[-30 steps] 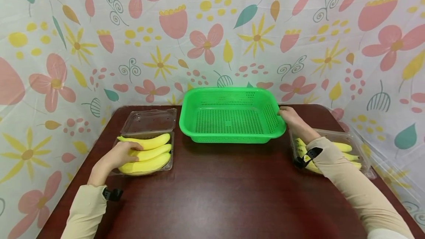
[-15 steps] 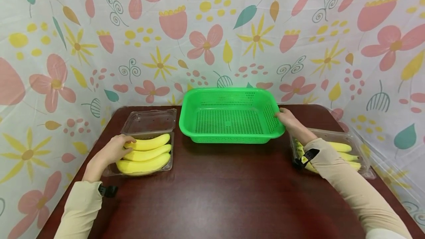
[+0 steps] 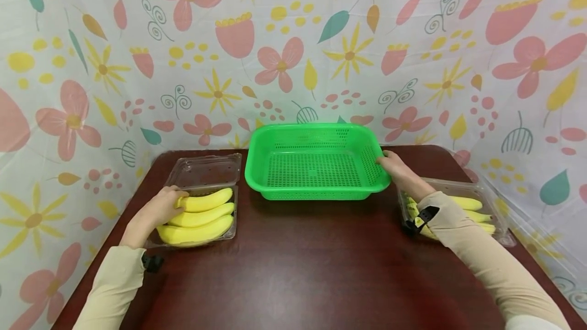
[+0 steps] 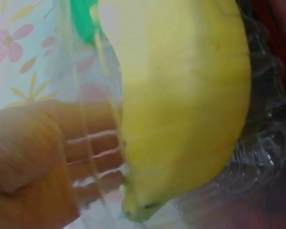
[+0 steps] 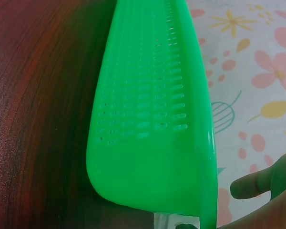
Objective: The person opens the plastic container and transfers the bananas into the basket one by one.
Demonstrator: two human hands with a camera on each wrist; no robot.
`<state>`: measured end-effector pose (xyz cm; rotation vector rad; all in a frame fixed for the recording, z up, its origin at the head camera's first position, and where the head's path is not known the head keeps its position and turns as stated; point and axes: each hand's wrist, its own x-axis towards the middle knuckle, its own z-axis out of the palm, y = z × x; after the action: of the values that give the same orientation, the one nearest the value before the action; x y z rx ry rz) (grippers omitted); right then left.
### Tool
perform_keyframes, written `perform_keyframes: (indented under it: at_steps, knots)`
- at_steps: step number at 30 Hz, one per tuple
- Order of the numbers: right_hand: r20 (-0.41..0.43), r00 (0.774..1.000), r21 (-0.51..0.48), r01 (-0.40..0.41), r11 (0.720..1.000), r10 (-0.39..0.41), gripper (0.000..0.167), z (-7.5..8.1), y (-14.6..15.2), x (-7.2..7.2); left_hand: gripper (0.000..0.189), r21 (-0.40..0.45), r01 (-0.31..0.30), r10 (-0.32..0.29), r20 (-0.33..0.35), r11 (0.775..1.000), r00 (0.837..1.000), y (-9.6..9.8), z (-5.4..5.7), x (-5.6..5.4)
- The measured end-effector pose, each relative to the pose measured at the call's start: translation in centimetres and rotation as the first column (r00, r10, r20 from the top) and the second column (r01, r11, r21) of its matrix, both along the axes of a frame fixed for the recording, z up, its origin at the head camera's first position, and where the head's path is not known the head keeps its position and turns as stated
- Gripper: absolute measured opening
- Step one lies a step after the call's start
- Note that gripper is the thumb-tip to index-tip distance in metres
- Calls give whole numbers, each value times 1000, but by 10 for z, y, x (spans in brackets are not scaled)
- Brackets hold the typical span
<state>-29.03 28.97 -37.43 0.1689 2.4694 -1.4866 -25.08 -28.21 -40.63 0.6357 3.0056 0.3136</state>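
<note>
Three yellow bananas (image 3: 202, 218) lie side by side in a clear plastic clamshell box (image 3: 231, 230) at the table's left. My left hand (image 3: 158, 213) reaches over the box's left side, its fingers at the left ends of the bananas. In the left wrist view a banana (image 4: 181, 95) fills the middle, and the fingers (image 4: 95, 157) show through clear plastic, their tips hidden behind it. My right hand (image 3: 401, 169) holds the right rim of a green perforated basket (image 3: 316, 192), thumb over the inner side. Nothing lies inside the basket.
A second clear box (image 3: 497, 218) holding several bananas (image 3: 468, 202) stands at the right, partly under my right forearm. The lid (image 3: 208, 169) of the left box lies folded back. A flowered curtain (image 3: 293, 39) hangs behind the brown table (image 3: 312, 269).
My left hand has slid leftward from on top of the bananas to their left ends. The bananas stay in the box. My right hand keeps its place at the basket rim.
</note>
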Motion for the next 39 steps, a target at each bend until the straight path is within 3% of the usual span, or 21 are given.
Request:
perform_keyframes:
  at_steps: [4,11,19,32,39]
  knots:
    - [-6,1000,-37,1,999,-1,66,-2,1,1,32,-37,-3,2,-25,999,1000,0,0,-1]
    - [-6,1000,-59,-1,998,0,68,-1,2,2,39,-128,-27,10,-134,991,991,1,-3,-2]
    - [-4,1000,-69,-5,998,4,68,-2,3,1,38,-104,-165,157,-85,981,984,0,4,0]
    - [-4,1000,-63,12,998,-12,68,-2,3,2,27,-63,-105,94,-158,992,983,-11,2,-1]
    - [-6,1000,-71,7,997,-8,69,-2,4,3,25,-134,-58,36,-167,989,985,-14,4,-1]
